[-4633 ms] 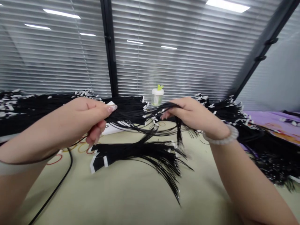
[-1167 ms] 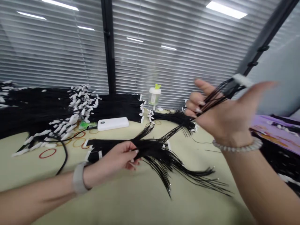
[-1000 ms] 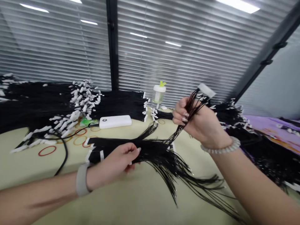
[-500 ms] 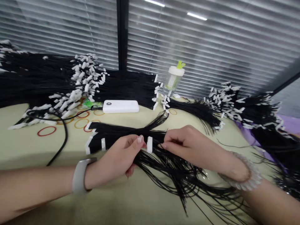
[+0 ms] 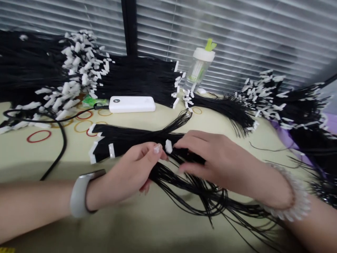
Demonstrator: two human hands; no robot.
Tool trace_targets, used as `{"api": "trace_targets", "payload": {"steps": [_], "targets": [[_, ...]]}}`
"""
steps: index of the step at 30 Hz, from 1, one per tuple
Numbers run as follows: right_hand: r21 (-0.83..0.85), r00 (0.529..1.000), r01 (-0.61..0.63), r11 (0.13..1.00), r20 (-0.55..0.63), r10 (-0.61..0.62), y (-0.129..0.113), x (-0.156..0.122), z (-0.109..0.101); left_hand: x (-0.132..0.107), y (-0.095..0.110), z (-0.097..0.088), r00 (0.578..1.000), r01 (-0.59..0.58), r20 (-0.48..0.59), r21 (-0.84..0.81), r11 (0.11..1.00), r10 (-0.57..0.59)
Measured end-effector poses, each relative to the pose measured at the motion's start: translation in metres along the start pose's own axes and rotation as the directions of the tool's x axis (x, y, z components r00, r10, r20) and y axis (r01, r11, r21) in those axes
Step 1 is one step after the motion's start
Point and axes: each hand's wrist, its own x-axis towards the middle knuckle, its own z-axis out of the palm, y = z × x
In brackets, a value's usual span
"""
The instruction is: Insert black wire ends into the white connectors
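Note:
A flat bundle of thin black cords with white tags (image 5: 126, 137) lies across the middle of the beige table (image 5: 147, 228). My left hand (image 5: 129, 172) is curled, pinching the cords at the bundle's middle, thumb near a small white tag (image 5: 168, 146). My right hand (image 5: 216, 161) lies over the loose cord ends just right of that tag, fingers stretched out and pressing on them. The cords fan out untidily (image 5: 210, 200) below and to the right of my right hand.
Big heaps of black tagged cords (image 5: 52, 73) line the back and the right side (image 5: 284, 102). A white power bank (image 5: 131, 104), a clear bottle with a green top (image 5: 200, 68), coloured rubber bands (image 5: 39, 135) and a black cable (image 5: 56, 154) lie on the table.
My right hand, which held a few tagged cords raised in the air, has come down and laid them on the bundle; it now rests flat on them. The view has tilted downward.

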Motion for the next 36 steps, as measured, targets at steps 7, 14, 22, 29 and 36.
{"api": "trace_targets", "payload": {"steps": [7, 14, 22, 29, 36], "targets": [[0.8, 0.877, -0.157, 0.58, -0.157, 0.454, 0.01, 0.001, -0.01, -0.005, -0.002, 0.0, 0.999, -0.026, -0.047, -0.012, 1.0, 0.025], [0.798, 0.802, -0.593, 0.103, 0.575, 0.16, 0.005, 0.001, 0.002, -0.005, -0.008, 0.0, 0.996, -0.065, 0.05, -0.028, 0.997, 0.067], [0.668, 0.82, -0.554, 0.497, 0.541, 0.186, 0.002, 0.005, 0.017, -0.003, -0.003, 0.0, 0.998, -0.039, 0.063, 0.148, 0.988, 0.03], [-0.065, 0.993, -0.115, 0.991, -0.004, 0.115, 0.028, 0.002, 0.003, 0.003, -0.008, -0.003, 0.999, 0.033, -0.04, -0.06, 0.998, -0.036], [-0.088, 0.995, -0.085, 0.992, 0.042, 0.089, -0.016, -0.017, -0.018, 0.005, -0.01, -0.003, 0.996, 0.025, -0.079, -0.146, 0.989, -0.037]]}}
